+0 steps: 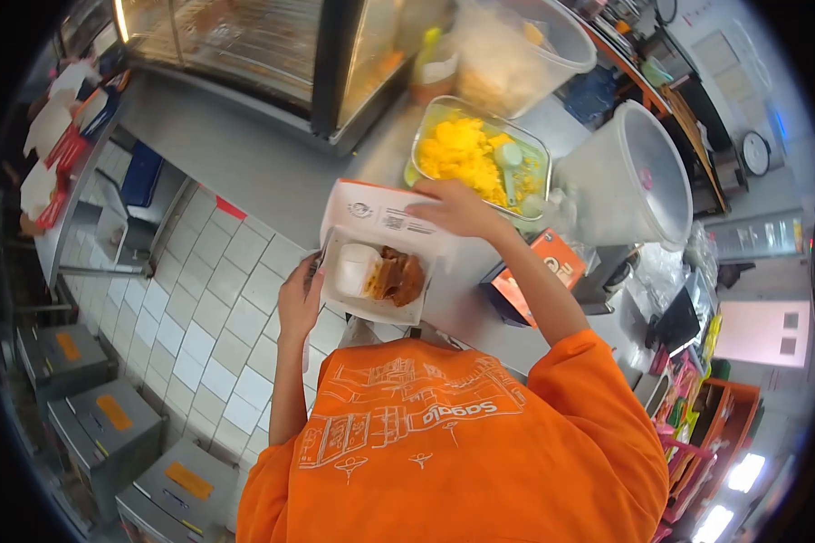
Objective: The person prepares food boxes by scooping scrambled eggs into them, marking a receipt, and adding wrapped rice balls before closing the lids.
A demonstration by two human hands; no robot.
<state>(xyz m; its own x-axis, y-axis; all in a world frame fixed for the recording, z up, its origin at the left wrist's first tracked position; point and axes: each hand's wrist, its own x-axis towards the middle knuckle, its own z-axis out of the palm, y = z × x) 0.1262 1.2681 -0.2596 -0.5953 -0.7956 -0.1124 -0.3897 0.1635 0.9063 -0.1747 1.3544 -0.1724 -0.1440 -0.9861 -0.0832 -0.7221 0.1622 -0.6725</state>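
An open cardboard takeaway box (418,321) is held in front of my orange shirt. Inside it are a white, closed small container or wrapped portion (358,271) and browned pieces of fried chicken (401,277). My left hand (300,294) is closed on the box's left side, its fingertips partly hidden. The raised box lid (362,226), printed with a logo and a code, is gripped at its right end by my right hand (453,207). Just beyond that hand sits a metal tray (543,154) of yellow rice (457,149) with a pale green scoop (509,158) in it.
A glass-fronted warming cabinet (328,72) stands on the steel counter (217,149). Large translucent tubs (620,181) and an orange printed box (552,262) are to the right. Folded cartons (59,163) lie far left. Grey drawer units (109,421) border the tiled floor (217,317).
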